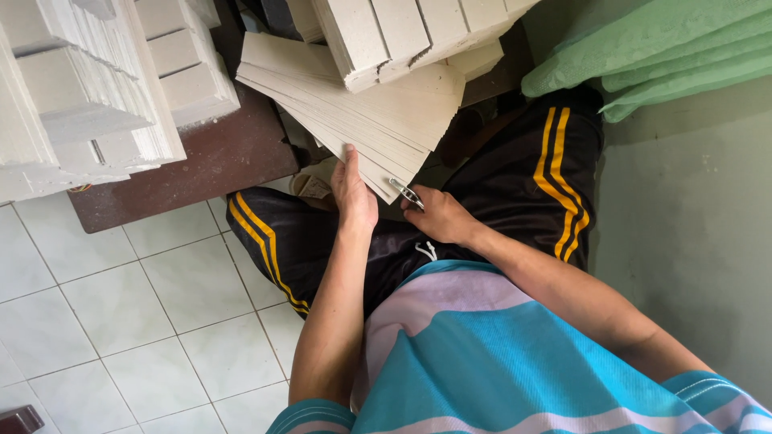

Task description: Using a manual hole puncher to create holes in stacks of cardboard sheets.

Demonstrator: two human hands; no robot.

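Overhead, left hand [354,193] grip pinching fanned cardboard sheets [378,112]; right hand [438,215] clasping metal tool [407,194]; stacked boxes [402,32] above.

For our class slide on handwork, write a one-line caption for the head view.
Seated person's left hand steadies a fanned stack of pale cardboard sheets while the right hand holds a small metal tool.

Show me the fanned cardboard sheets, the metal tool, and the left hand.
fanned cardboard sheets [378,112], head view, middle of the top sheet.
metal tool [407,193], head view, its shiny tip.
left hand [354,193], head view, back of hand.
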